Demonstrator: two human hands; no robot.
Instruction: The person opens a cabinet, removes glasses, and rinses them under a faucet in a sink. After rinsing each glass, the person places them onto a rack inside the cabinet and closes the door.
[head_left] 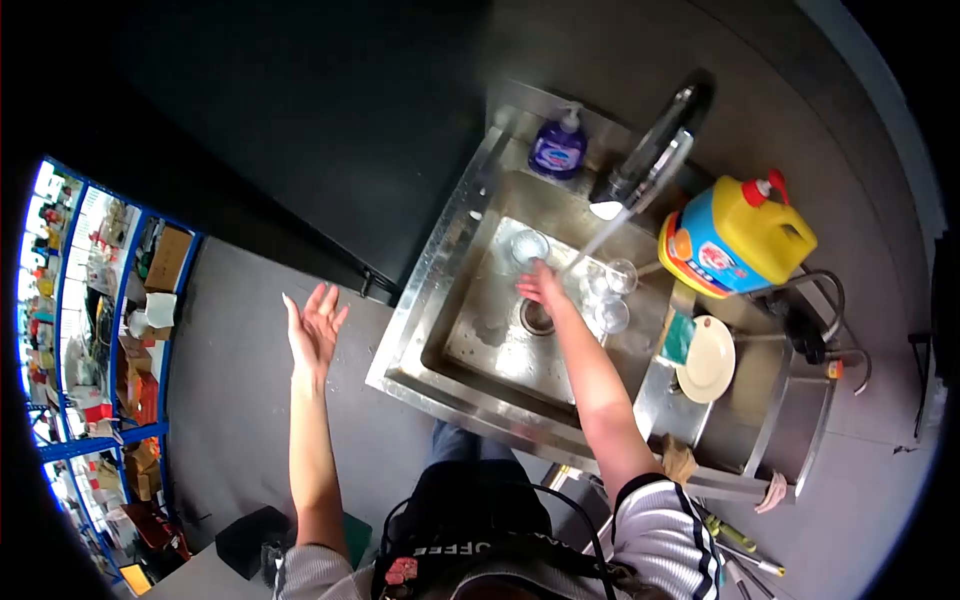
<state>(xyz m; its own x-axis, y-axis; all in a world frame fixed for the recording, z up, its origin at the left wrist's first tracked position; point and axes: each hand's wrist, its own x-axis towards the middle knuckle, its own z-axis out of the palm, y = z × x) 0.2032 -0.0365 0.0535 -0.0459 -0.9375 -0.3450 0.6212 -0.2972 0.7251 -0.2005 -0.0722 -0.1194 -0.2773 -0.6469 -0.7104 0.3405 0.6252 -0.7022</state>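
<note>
My right hand [541, 285] reaches down into the steel sink [432, 310], close to a clear glass [527, 246] standing near the back of the basin. Whether the fingers touch the glass I cannot tell. Water runs from the tap [648, 160] in a stream toward that hand. More clear glasses [608, 295] stand just right of it, near the drain [535, 317]. My left hand [315, 328] hangs in the air left of the sink, palm open, fingers spread, holding nothing.
A purple soap bottle [558, 148] stands at the sink's back rim. A yellow and blue jug [735, 238] sits to the right, above a cream plate [707, 358] and a green sponge [678, 338] on the drainer. Blue shelving [95, 330] fills the far left.
</note>
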